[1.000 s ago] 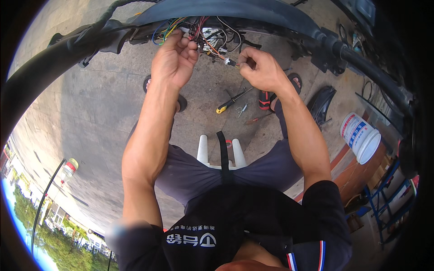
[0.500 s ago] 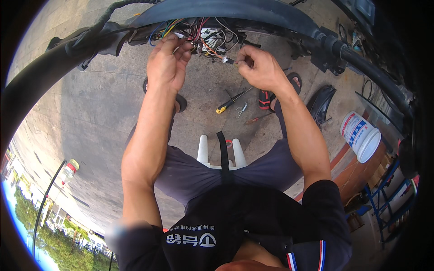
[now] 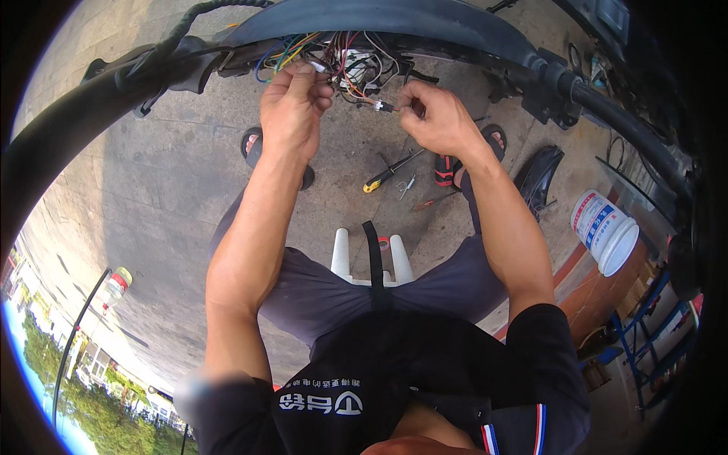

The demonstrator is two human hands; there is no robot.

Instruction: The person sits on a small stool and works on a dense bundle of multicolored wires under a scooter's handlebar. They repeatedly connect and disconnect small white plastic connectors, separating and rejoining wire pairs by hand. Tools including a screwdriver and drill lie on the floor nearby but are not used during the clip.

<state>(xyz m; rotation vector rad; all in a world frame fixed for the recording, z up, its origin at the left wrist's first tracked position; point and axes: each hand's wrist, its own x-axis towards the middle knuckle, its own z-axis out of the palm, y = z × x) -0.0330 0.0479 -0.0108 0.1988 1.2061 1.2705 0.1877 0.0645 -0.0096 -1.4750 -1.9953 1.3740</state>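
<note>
Black-and-white connector [image 3: 384, 107] lies just left of the nearer right hand [image 3: 441, 117], its length roughly left-right; those fingers pinch its wires [image 3: 396, 111], while the left hand [image 3: 293, 112] pinches a white plug [image 3: 318, 67].

The left hand [image 3: 294, 110] swung left between the first two pictures, and has since come back right and a little nearer, its fingers now bunched more tightly than half a second ago. A small white piece [image 3: 317, 67] at its fingertips has shifted right and nearer with it since then. The left forearm [image 3: 262, 205] has moved right too, so more of the left sandal [image 3: 250, 144] and left trouser leg [image 3: 230, 220] shows.
</note>
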